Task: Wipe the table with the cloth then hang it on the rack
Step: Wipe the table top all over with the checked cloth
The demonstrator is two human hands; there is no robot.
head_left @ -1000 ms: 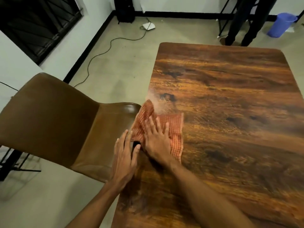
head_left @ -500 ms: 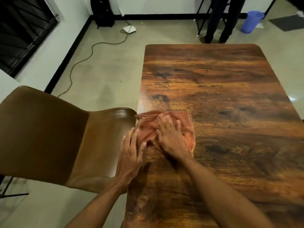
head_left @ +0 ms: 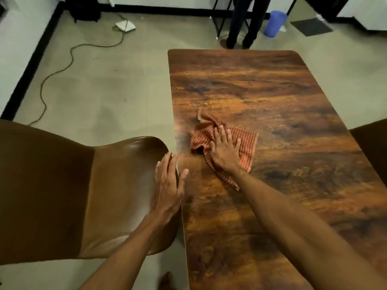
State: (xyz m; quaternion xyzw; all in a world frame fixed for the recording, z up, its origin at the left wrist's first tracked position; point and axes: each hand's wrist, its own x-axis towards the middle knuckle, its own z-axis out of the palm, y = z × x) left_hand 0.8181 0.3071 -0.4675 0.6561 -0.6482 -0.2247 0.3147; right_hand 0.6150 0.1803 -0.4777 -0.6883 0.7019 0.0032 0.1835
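An orange checked cloth (head_left: pixel 247 141) lies crumpled on the dark wooden table (head_left: pixel 272 91), near its left edge. My right hand (head_left: pixel 225 150) presses flat on the cloth with the fingers spread. My left hand (head_left: pixel 168 187) rests flat at the table's left edge, partly over the chair seat, fingers apart and holding nothing. No rack can be made out for certain in view.
A brown leather chair (head_left: pixel 62 185) stands close against the table's left side. Another brown chair (head_left: pixel 372 147) shows at the right edge. A person's legs (head_left: pixel 243 24) stand beyond the far end, beside a blue bin (head_left: pixel 274 23). A cable (head_left: pixel 62 65) trails over the floor.
My right hand has slid the cloth to the right, away from the table's left edge. The left hand has stayed at the edge.
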